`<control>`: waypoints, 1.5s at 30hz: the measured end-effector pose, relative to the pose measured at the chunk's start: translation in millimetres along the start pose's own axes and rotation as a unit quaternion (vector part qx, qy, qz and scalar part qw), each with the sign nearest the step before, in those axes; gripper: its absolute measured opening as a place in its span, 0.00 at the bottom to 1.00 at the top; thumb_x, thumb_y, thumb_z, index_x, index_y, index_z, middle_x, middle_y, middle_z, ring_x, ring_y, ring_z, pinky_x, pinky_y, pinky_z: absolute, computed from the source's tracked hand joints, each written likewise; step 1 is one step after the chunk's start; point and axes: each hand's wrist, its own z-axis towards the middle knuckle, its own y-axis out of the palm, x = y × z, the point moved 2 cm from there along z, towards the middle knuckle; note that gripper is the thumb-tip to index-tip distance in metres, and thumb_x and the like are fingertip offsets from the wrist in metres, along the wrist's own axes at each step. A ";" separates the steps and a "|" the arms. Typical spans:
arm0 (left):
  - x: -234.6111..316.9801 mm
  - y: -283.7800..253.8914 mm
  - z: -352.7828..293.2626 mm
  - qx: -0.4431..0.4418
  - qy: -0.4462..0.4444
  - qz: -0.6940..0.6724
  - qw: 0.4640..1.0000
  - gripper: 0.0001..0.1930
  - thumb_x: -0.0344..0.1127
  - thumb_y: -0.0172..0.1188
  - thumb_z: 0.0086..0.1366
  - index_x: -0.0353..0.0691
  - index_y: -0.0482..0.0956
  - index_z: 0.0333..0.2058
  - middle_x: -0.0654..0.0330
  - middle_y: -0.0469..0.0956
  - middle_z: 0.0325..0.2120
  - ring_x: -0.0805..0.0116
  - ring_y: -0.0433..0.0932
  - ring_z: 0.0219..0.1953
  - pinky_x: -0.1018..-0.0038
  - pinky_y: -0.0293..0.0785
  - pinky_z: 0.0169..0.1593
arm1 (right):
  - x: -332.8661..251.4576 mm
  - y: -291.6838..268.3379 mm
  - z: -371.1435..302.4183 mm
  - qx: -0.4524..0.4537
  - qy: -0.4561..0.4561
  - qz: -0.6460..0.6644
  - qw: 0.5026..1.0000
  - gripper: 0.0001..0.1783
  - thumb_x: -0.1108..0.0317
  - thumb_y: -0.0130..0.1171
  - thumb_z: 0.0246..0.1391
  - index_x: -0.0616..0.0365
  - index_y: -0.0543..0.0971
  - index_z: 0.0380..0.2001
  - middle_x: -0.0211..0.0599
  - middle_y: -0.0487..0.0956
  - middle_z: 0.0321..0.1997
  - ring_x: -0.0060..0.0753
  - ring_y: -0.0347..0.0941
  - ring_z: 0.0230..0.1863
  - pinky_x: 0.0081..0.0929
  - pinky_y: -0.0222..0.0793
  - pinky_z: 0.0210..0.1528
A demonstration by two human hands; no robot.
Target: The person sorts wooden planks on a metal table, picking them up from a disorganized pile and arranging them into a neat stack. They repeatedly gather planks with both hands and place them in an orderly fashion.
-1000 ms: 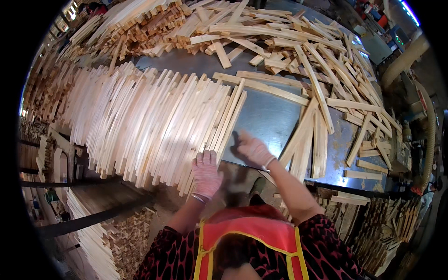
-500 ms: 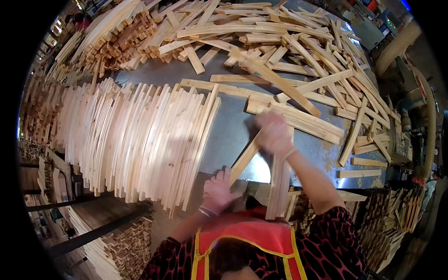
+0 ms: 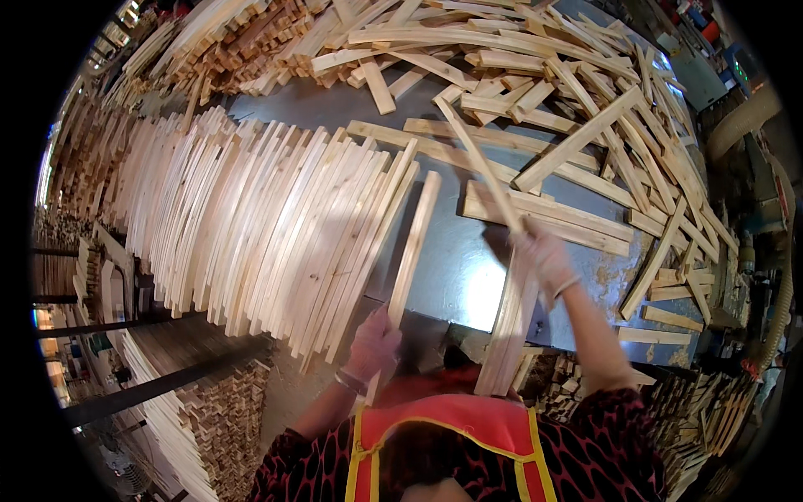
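Note:
My left hand (image 3: 374, 345), in a pale thin glove, is closed around the lower part of a wooden strip (image 3: 416, 238). That strip stands on the picture's slant, just right of a long row of pale strips (image 3: 276, 226) laid side by side. My right hand (image 3: 545, 261), gloved too, grips the near end of another wooden strip (image 3: 477, 155), which points away to the far left over the metal table (image 3: 443, 268). Close by the right hand, some strips (image 3: 507, 339) lie across the table's near edge, and thicker pieces (image 3: 556, 217) lie beyond it.
A loose, crossed heap of wooden strips (image 3: 535, 75) covers the far side and right of the table. Stacked wood (image 3: 242, 50) rises at the far left. Below the table are more stacks (image 3: 217, 427) and a dark metal bar (image 3: 167, 385). A ribbed hose (image 3: 782, 276) hangs at right.
My left hand has closed on the strip that my right hand held, and it now points away beside the row. My right hand has moved right and taken hold of another strip.

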 end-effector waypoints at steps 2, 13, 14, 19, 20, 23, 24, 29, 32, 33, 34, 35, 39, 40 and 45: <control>-7.1 -4.7 7.1 0.007 -0.027 -0.021 0.999 0.37 0.42 0.62 0.65 0.39 0.65 0.72 0.39 0.78 0.55 0.41 0.82 0.52 0.55 0.78 0.54 | -14.4 68.3 -54.3 -0.095 0.045 -0.067 0.992 0.53 0.35 0.57 0.65 0.61 0.57 0.79 0.54 0.85 0.40 0.47 0.84 0.45 0.39 0.78 0.52; 27.7 -10.4 62.5 0.060 0.106 0.543 0.831 0.42 0.51 0.67 0.62 0.44 0.65 0.71 0.52 0.73 0.63 0.52 0.74 0.64 0.56 0.71 0.56 | -57.3 150.3 -45.3 -0.125 -0.194 -0.311 0.922 0.18 0.56 0.62 0.56 0.47 0.82 0.48 0.45 0.84 0.52 0.54 0.81 0.54 0.45 0.78 0.57; 21.3 -12.9 63.4 0.091 0.129 0.556 0.816 0.41 0.51 0.67 0.62 0.44 0.65 0.71 0.52 0.73 0.63 0.52 0.73 0.65 0.53 0.70 0.59 | -81.3 113.7 -27.8 -0.013 -0.124 -0.323 0.938 0.24 0.59 0.64 0.54 0.46 0.78 0.55 0.44 0.84 0.51 0.54 0.81 0.55 0.47 0.78 0.55; 25.8 -33.0 73.4 0.168 0.108 0.508 0.838 0.41 0.52 0.67 0.62 0.46 0.67 0.71 0.52 0.69 0.66 0.48 0.66 0.69 0.46 0.56 0.73 | -23.9 11.0 55.0 0.125 -0.122 -0.535 0.827 0.38 0.64 0.66 0.49 0.43 0.70 0.67 0.43 0.77 0.63 0.51 0.73 0.66 0.46 0.66 0.66; 26.4 -33.4 73.9 0.170 0.104 0.518 0.832 0.41 0.53 0.69 0.60 0.46 0.68 0.70 0.51 0.68 0.67 0.47 0.65 0.70 0.46 0.59 0.71 | -26.6 5.1 60.5 0.102 -0.112 -0.538 0.829 0.39 0.64 0.66 0.50 0.42 0.69 0.67 0.42 0.76 0.64 0.50 0.72 0.67 0.45 0.65 0.67; 36.0 -43.8 78.8 0.129 0.082 0.474 0.867 0.42 0.55 0.70 0.59 0.43 0.69 0.68 0.49 0.68 0.66 0.47 0.66 0.68 0.47 0.60 0.71 | -42.5 -0.2 63.8 0.043 -0.106 -0.526 0.843 0.38 0.63 0.68 0.50 0.41 0.70 0.67 0.41 0.77 0.63 0.48 0.74 0.66 0.47 0.66 0.65; 45.1 -45.9 78.1 0.154 0.120 0.456 0.868 0.43 0.56 0.71 0.58 0.41 0.70 0.68 0.49 0.68 0.66 0.46 0.66 0.68 0.47 0.60 0.70 | -50.1 -0.5 57.5 -0.002 -0.104 -0.525 0.845 0.38 0.61 0.70 0.50 0.40 0.71 0.67 0.40 0.77 0.63 0.48 0.74 0.66 0.47 0.66 0.65; 101.9 -5.7 59.4 0.062 0.289 0.324 0.899 0.49 0.63 0.68 0.59 0.41 0.65 0.72 0.49 0.67 0.67 0.44 0.63 0.70 0.47 0.58 0.70 | -31.0 70.9 -45.0 -0.053 -0.354 -0.519 0.776 0.46 0.54 0.75 0.46 0.38 0.70 0.70 0.39 0.76 0.65 0.48 0.69 0.69 0.47 0.63 0.70; 122.9 44.0 42.2 -0.066 0.206 0.441 0.871 0.50 0.64 0.69 0.57 0.43 0.65 0.72 0.47 0.67 0.67 0.44 0.62 0.71 0.48 0.56 0.71 | -19.9 77.6 -104.5 0.004 -0.309 -0.397 0.864 0.47 0.50 0.76 0.47 0.49 0.70 0.69 0.47 0.71 0.68 0.57 0.65 0.71 0.47 0.62 0.72; 117.1 53.6 40.9 -0.061 0.202 0.454 0.865 0.50 0.63 0.69 0.56 0.43 0.65 0.72 0.47 0.68 0.67 0.44 0.63 0.71 0.47 0.56 0.71 | -5.1 72.5 -116.0 0.041 -0.251 -0.368 0.894 0.47 0.50 0.76 0.47 0.50 0.70 0.69 0.49 0.71 0.68 0.59 0.65 0.71 0.48 0.61 0.72; 99.6 67.5 39.7 -0.060 0.196 0.466 0.861 0.50 0.63 0.69 0.56 0.44 0.66 0.72 0.47 0.68 0.67 0.44 0.63 0.71 0.47 0.55 0.71 | 7.4 68.2 -127.8 0.074 -0.190 -0.336 0.920 0.46 0.51 0.76 0.47 0.52 0.70 0.68 0.50 0.70 0.69 0.61 0.64 0.71 0.50 0.61 0.73; 80.3 82.1 38.3 -0.058 0.190 0.477 0.856 0.49 0.62 0.70 0.55 0.45 0.66 0.72 0.47 0.69 0.66 0.45 0.63 0.70 0.47 0.54 0.71 | 16.1 63.1 -137.1 0.098 -0.131 -0.303 0.939 0.45 0.52 0.74 0.48 0.52 0.70 0.69 0.52 0.70 0.69 0.61 0.64 0.71 0.51 0.59 0.74; 69.5 75.4 35.7 -0.045 0.170 0.391 0.903 0.44 0.54 0.68 0.58 0.45 0.66 0.71 0.47 0.71 0.64 0.47 0.70 0.66 0.51 0.66 0.66 | 61.4 49.8 -148.8 0.177 0.023 -0.154 0.972 0.44 0.53 0.71 0.52 0.56 0.68 0.70 0.60 0.68 0.71 0.64 0.63 0.72 0.50 0.59 0.75; 69.3 68.0 32.1 -0.076 0.157 0.349 0.921 0.45 0.53 0.70 0.58 0.44 0.66 0.72 0.47 0.70 0.66 0.48 0.71 0.66 0.54 0.68 0.66 | 71.3 51.8 -147.3 0.182 0.029 -0.133 0.974 0.45 0.53 0.71 0.52 0.57 0.67 0.70 0.61 0.68 0.71 0.65 0.63 0.71 0.49 0.60 0.75; 52.4 39.3 -4.5 -0.208 0.032 -0.099 0.973 0.45 0.44 0.70 0.60 0.41 0.63 0.74 0.42 0.71 0.67 0.57 0.76 0.65 0.67 0.72 0.66 | 26.2 99.5 -127.9 0.085 0.152 0.208 0.962 0.56 0.47 0.73 0.57 0.67 0.57 0.77 0.56 0.70 0.73 0.49 0.68 0.71 0.41 0.63 0.73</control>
